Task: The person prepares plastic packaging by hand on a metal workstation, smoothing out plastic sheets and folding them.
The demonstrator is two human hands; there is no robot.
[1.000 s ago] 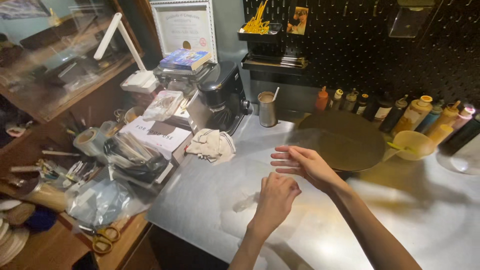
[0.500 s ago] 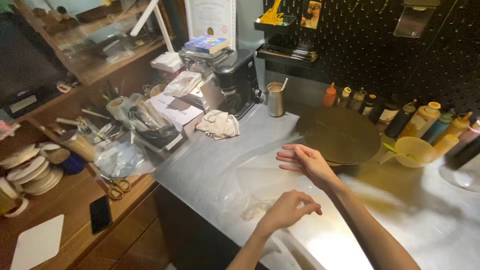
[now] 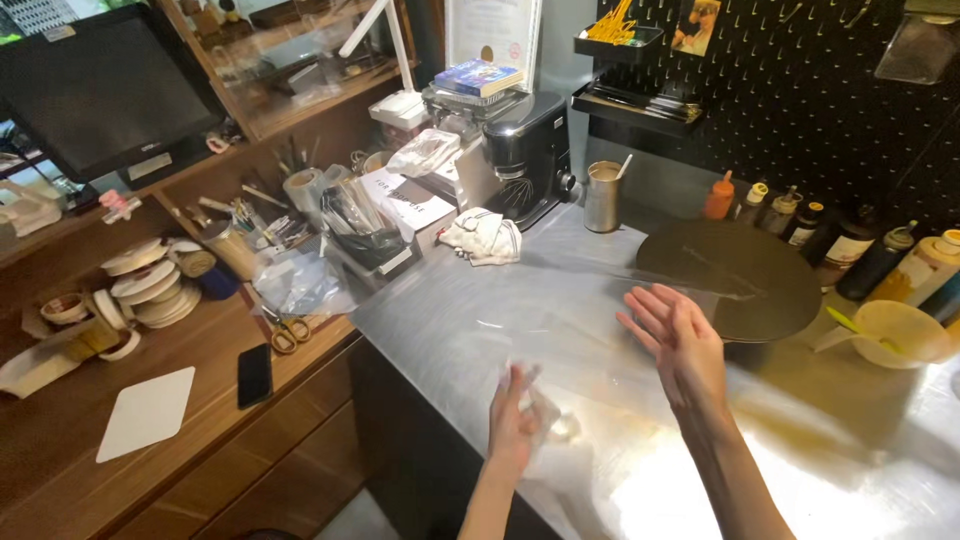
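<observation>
Clear plastic film (image 3: 600, 330) is spread over the steel tabletop (image 3: 450, 300) near its front edge, w/ left hand (image 3: 515, 420) closed on a bunched part; right hand (image 3: 680, 335) is held open above it. Steel cup (image 3: 601, 197) w/ a stick inside is seen at back edge; yellow bowl (image 3: 900, 335) w/ green spoon at right.

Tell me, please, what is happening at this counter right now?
A person stands at a steel counter with both bare hands raised just above it. The left hand looks blurred and seems to grip a clear, thin plastic sheet near the counter's front edge, while the right hand is open, fingers spread, beside a round dark griddle plate. A crumpled white cloth lies near a black stand mixer, and sauce bottles line the back wall.
</observation>
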